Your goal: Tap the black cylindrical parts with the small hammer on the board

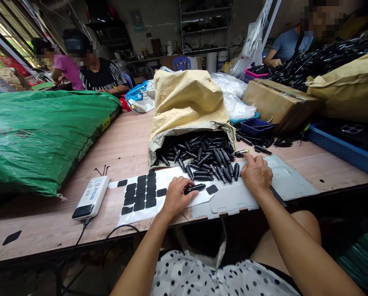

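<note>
My left hand [177,197] rests on a white backing sheet [171,181] and pinches a small black plastic tube [196,188] between thumb and fingers. A loose black sticker [211,189] lies just right of that tube. Rows of black stickers [140,195] sit on the sheet to the left. My right hand [256,172] lies knuckles up at the edge of a pile of black tubes [202,158] spilling from a tan paper sack [187,102]; its fingers curl down among the tubes and I cannot make out what they hold.
A white power bank [91,196] with a cable lies at the left front. A big green woven sack [42,131] fills the left side. A cardboard box [276,102], blue trays [344,148] and more black parts stand at the right. Other people sit at the far side.
</note>
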A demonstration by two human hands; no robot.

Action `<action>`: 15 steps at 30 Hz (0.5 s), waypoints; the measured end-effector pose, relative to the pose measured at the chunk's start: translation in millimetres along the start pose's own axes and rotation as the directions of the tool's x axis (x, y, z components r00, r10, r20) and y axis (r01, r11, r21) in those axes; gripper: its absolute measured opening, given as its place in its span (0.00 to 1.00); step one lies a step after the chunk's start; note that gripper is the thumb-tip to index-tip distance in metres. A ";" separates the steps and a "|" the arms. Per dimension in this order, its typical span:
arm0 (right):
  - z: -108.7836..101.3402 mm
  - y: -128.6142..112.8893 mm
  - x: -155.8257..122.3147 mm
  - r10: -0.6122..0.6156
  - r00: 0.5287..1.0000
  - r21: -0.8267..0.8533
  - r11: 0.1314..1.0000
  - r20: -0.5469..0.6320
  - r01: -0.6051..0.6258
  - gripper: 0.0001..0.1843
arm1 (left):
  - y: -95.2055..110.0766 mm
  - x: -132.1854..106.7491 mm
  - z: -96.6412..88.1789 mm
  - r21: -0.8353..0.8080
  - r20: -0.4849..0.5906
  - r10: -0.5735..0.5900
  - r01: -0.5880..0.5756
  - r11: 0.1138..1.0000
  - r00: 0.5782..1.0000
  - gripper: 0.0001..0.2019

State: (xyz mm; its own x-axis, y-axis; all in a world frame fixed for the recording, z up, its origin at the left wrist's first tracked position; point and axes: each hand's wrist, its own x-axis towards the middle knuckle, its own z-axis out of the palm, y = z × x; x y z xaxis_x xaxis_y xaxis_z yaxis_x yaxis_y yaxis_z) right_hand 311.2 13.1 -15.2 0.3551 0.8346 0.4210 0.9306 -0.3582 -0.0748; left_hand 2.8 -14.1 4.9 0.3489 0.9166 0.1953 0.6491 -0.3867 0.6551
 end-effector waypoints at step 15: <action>-73.8 -29.8 -39.5 -0.061 0.991 0.799 0.599 0.117 -0.057 0.26 | -5.6 4.8 2.4 -0.068 0.028 -0.110 0.111 0.991 0.994 0.09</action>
State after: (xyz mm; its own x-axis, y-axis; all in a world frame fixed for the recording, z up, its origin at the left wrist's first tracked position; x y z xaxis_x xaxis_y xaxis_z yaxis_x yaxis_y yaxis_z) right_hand 262.9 -40.0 37.1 0.3056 0.8980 0.3165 0.6079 0.0718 -0.7908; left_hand 2.5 -7.7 0.4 0.2941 0.9503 0.1019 0.6365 -0.2743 0.7208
